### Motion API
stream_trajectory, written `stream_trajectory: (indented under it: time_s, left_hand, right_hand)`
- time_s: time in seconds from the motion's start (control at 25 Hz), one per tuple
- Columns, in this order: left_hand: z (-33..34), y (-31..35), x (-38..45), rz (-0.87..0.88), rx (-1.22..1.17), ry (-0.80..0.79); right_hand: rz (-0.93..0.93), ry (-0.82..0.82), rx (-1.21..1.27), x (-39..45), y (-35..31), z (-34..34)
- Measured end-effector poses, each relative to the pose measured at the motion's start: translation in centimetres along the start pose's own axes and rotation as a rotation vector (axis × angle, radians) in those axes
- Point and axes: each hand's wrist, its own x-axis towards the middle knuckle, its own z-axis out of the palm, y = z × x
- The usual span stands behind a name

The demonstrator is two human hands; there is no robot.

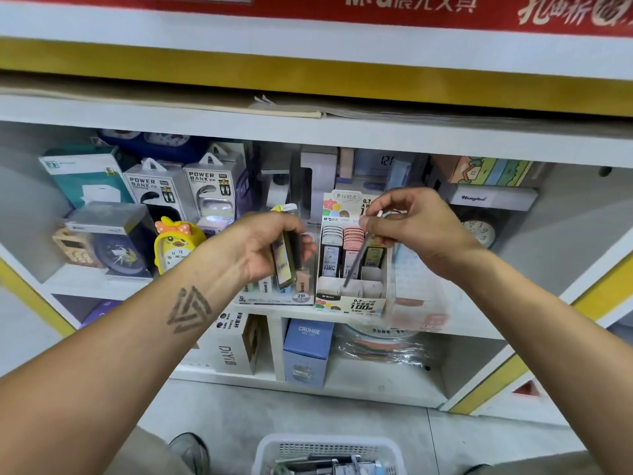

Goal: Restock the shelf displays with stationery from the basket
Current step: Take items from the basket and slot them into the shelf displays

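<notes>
While both hands work at the middle shelf, the scene reads so:

Left hand point(270, 248): fingers curled tight round a small stack of flat packs point(283, 260), held upright on edge, just left of the display box.
Right hand point(414, 228): thumb and forefinger pinched on the top end of one thin dark pack point(356, 262); other fingers loosely bent.
Thin pack: tilted, lower end down at the front slots of the display box, 7 o'clock from the right hand; whether it touches the box, cannot tell.
Display box point(352, 299): on the white shelf point(455, 323) at frame centre, printed "0.7" and "100"; rows of grey and pink packs stand in its back compartments, front compartments mostly bare.
Basket point(329, 447): white, perforated, on the floor at 6 o'clock, low edge of frame; holds mixed stationery, items too blurred to name.
Duck clock point(176, 246): yellow, orange bow, at 9 o'clock from the left hand, same shelf level.
Power bank boxes point(185, 190): two, behind the duck clock, at 10 o'clock.
Blue box point(308, 351): lower shelf, 6 o'clock from the display box, marked "CRUHRE".
Shoe point(190, 450): grey, on the floor, left of the basket.
</notes>
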Motion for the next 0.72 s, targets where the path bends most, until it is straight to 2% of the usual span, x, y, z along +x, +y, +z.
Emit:
stream_trajectory:
  time_s: [0.16, 0.24, 0.4, 0.6, 0.72]
  left_hand:
    - [-0.6, 0.0, -0.1, -0.008, 0.000, -0.009]
    - [-0.6, -0.1, -0.2, -0.013, 0.004, -0.019]
    - [-0.7, -0.2, -0.7, -0.018, 0.026, -0.064]
    - [-0.9, -0.2, -1.2, -0.033, 0.070, -0.096]
    - [-0.8, -0.2, -1.4, -0.035, 0.107, -0.120]
  right_hand:
    - [-0.012, -0.119, -0.043, -0.2, 0.4, 1.1]
    - [-0.082, -0.047, -0.134, 0.1, 0.6, 2.0]
    - [-0.348, 0.080, -0.635, 0.6, 1.2, 3.5]
    - [-0.414, 0.088, -0.602, 1.0, 1.7, 4.6]
    - [-0.470, 0.082, -0.823, 0.9, 2.0, 5.0]
